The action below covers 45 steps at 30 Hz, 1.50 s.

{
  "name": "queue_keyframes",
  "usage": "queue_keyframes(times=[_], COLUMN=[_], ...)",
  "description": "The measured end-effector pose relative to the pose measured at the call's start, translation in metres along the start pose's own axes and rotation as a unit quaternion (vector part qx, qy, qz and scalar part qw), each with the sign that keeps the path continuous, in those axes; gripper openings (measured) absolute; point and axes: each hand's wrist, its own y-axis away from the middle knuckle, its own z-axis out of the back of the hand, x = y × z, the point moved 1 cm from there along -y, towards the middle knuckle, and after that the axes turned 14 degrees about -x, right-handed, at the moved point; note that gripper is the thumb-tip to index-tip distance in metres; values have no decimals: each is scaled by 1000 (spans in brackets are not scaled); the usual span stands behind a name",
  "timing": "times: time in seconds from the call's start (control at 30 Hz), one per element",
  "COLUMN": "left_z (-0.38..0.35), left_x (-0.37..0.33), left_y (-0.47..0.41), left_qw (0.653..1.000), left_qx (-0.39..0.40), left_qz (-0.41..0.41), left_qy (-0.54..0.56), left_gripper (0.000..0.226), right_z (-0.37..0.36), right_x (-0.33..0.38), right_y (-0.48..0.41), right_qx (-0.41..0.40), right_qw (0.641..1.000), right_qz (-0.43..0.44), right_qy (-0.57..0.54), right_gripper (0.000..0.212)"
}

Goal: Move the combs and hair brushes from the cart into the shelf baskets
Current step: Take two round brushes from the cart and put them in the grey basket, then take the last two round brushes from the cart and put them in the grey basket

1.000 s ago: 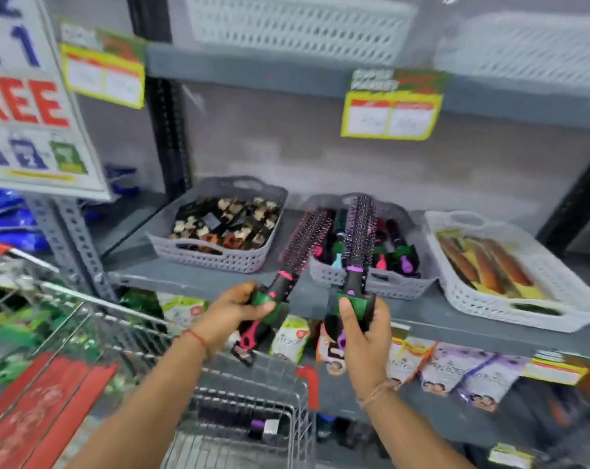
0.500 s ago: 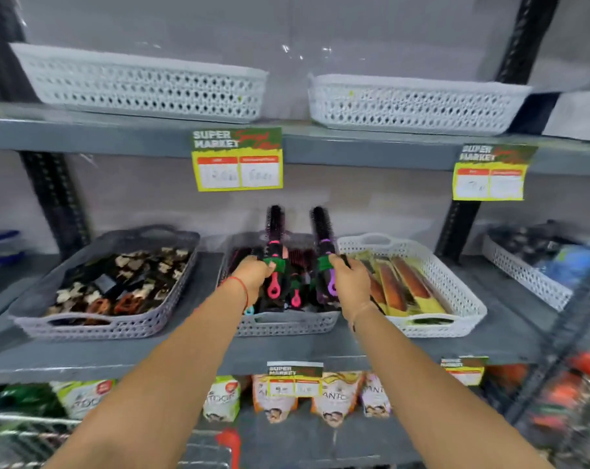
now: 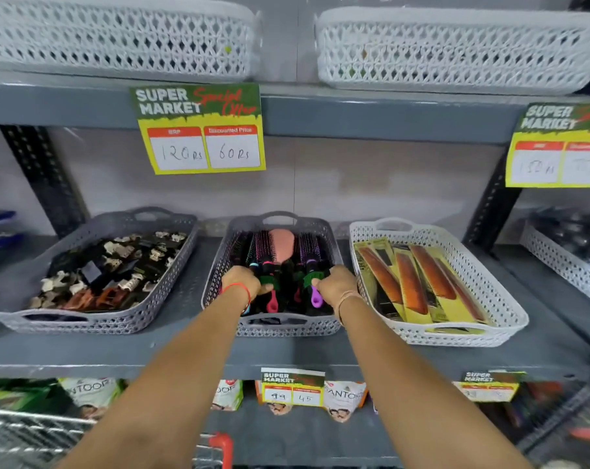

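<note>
We see a grey plastic basket [image 3: 324, 231] with a woven, perforated wall and cut-out handles at its near and far ends, sitting in the middle of a grey metal shelf [image 3: 172, 350]. It is packed with round hair brushes laid lengthwise, bristled barrels toward the far end, and one flat salmon-pink paddle brush [image 3: 282, 243] lies among them.

Our left hand [image 3: 241, 280] is closed around the green collar of a round brush with a pink handle [image 3: 268, 265], whose looped pink end sticks out toward us below the fist. Our right hand [image 3: 334, 284] is wrapped the same way on a round brush with a purple handle [image 3: 309, 262], its purple loop showing beside the thumb. Both brushes lie low in the basket among the others. Both forearms reach straight forward from the near edge, roughly parallel, knuckles up, a red thread on the left wrist and a pale band on the right.

To the left stands a similar grey basket [image 3: 124, 324] full of small claw clips in cream, brown and black. To the right a white lattice basket [image 3: 456, 338] holds long amber combs [image 3: 418, 282] in yellow card packs. The chrome wire cart [image 3: 33, 434] with a red handle shows at the near left.
</note>
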Motion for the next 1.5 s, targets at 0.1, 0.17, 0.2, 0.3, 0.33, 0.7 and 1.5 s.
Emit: queue_keyframes(times=[0.1, 0.17, 0.2, 0.3, 0.33, 0.7, 1.5], left_z=[-5, -10, -13, -21, -20, 47, -240], left_x=[1, 6, 7, 8, 8, 134, 454], left_y=[-1, -2, 0, 5, 9, 97, 243], left_qw=[1000, 1000, 1000, 1000, 999, 855, 701], left_qx=[15, 15, 13, -13, -31, -119, 168], left_qz=[-11, -7, 3, -1, -7, 113, 664], left_qy=[-20, -27, -20, 0, 9, 492, 198], left_gripper=[55, 51, 49, 47, 46, 28, 52], right_z=[-8, -14, -16, -17, -17, -37, -391], right_x=[0, -1, -2, 0, 0, 64, -173], right_y=[-3, -3, -2, 5, 7, 124, 274], right_qx=[13, 14, 12, 2, -6, -90, 350], right_qw=[998, 994, 990, 972, 970, 950, 773], right_qz=[18, 47, 65, 116, 117, 228, 333], right_qy=[54, 101, 127, 206, 212, -192, 411], right_gripper=[51, 48, 42, 28, 27, 22, 46])
